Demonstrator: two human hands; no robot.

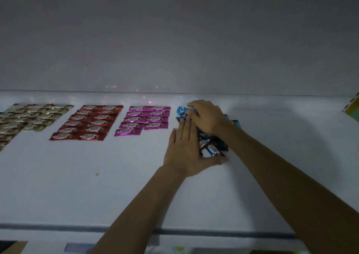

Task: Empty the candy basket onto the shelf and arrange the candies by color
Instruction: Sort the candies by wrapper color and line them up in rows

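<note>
Shelf: white shelf (272, 137) in dim light, with a plain wall at its back edge.
Left hand: the left hand (184, 148) lies flat with straight fingers pointing at the back edge. It presses along the left flank of the blue pile (212, 146), and the thumb is hooked under the pile's near end.
Right hand: the right hand (207, 117) is arched over the far end of the pile with its fingers bent down onto the wrappers. It seems to pinch one, though the gloom makes that hard to confirm.
Key relation: the pile is loose and overlapping. It runs from the back edge toward the front, slanting right, and sits directly between and under both hands. The right hand is nearer the far candies and the left hand nearer the near ones.
Judgement: the next move probably squares these wrappers into rows.
Sorted groups: toward the left edge lie the magenta block (143, 120), then the red block (85, 123), then the gold block (29, 117). Each is tidy and set apart from the next.
Right edge: a yellow-green object (352, 109) is cut off by the frame.
</note>
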